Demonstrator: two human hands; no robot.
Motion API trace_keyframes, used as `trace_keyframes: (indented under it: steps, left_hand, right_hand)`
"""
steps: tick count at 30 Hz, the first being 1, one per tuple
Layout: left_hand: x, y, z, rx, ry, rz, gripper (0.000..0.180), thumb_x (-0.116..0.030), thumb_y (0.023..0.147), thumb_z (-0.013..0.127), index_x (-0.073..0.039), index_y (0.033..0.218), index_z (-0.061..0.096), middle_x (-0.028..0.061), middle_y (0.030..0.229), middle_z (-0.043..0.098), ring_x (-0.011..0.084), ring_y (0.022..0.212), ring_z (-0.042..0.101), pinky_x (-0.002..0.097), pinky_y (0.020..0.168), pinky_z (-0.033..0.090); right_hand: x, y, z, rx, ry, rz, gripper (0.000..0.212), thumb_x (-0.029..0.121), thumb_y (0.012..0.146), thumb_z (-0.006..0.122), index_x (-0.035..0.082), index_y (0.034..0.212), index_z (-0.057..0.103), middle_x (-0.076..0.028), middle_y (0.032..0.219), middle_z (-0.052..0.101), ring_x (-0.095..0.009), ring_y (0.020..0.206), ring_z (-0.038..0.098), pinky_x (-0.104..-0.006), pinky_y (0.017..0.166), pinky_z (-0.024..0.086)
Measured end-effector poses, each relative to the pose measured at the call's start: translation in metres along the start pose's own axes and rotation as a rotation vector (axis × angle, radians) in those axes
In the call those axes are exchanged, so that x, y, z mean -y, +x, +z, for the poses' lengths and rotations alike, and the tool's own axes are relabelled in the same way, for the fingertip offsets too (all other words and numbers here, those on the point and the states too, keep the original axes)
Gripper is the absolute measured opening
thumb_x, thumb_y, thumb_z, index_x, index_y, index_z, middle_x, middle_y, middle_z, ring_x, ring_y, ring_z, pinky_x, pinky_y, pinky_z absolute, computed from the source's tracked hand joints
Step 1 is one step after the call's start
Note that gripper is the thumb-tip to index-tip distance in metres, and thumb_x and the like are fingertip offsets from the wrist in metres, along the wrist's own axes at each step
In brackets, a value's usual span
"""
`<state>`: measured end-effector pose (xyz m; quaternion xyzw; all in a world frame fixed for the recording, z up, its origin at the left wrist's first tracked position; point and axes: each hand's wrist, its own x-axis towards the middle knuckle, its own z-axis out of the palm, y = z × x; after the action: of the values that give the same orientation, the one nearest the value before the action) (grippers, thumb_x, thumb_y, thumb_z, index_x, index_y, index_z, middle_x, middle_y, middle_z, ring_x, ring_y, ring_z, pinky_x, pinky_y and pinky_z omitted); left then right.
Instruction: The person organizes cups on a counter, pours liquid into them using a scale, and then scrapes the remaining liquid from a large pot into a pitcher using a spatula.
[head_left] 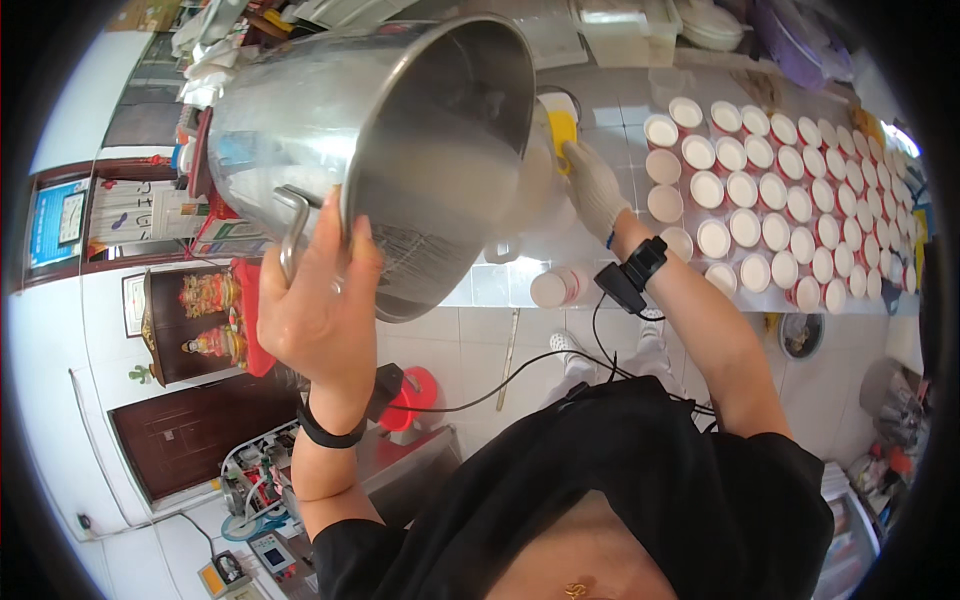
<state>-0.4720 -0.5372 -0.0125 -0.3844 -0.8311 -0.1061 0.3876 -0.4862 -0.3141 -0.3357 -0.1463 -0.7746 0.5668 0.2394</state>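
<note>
A large stainless steel pot (pixel 290 110) is tipped on its side, its mouth facing right, with a cloudy, whitish liquid inside. My left hand (pixel 325 300) is closed on the pot's near rim, beside its metal loop handle. My right hand (pixel 597 190), in a pale glove, is closed around the yellow handle (pixel 563 128) of a translucent jug (pixel 540 190) at the pot's lip. The jug is blurred and partly hidden by the pot, so its contents are unclear. A single paper cup (pixel 555 288) stands at the table's near edge, below the jug.
Rows of red-and-white paper cups (pixel 742 190) with white tops cover the right part of the tiled table (pixel 605 95). A purple basket (pixel 785 45) and a clear plastic bin (pixel 630 35) are at the back. A red bucket (pixel 412 395) stands on the floor, and a black cable (pixel 500 385) hangs before me.
</note>
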Motion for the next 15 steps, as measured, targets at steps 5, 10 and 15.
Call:
trace_keyframes:
  steps: [5,10,15]
  left_hand:
    - [-0.006,0.009,0.005,0.004,-0.042,0.111,0.046,0.000,0.072,0.085,-0.010,0.117,0.079,0.0058,0.078,0.063,0.0178,0.061,0.059,0.0298,0.057,0.048]
    - [-0.005,0.002,-0.001,0.070,0.007,0.107,0.050,0.000,0.071,0.084,-0.012,0.120,0.079,0.0070,0.079,0.063,0.0174,0.060,0.057,0.0292,0.059,0.049]
    - [-0.012,-0.004,-0.002,0.075,0.057,0.113,0.051,0.002,0.071,0.084,-0.011,0.120,0.079,0.0072,0.080,0.063,0.0162,0.059,0.054,0.0281,0.059,0.049]
  right_hand:
    - [-0.019,0.003,0.003,-0.017,0.012,0.007,0.023,0.004,0.096,0.045,0.004,0.116,0.057,-0.021,0.114,0.061,-0.042,0.106,0.059,-0.0452,0.088,0.049]
    - [-0.005,-0.003,0.002,-0.034,-0.106,-0.036,0.023,0.006,0.097,0.045,0.004,0.117,0.057,-0.021,0.115,0.061,-0.042,0.109,0.058,-0.0451,0.090,0.049]
    - [0.010,-0.001,-0.007,-0.007,-0.094,0.078,0.024,0.004,0.095,0.047,0.005,0.117,0.057,-0.021,0.114,0.061,-0.042,0.109,0.059,-0.0450,0.089,0.049]
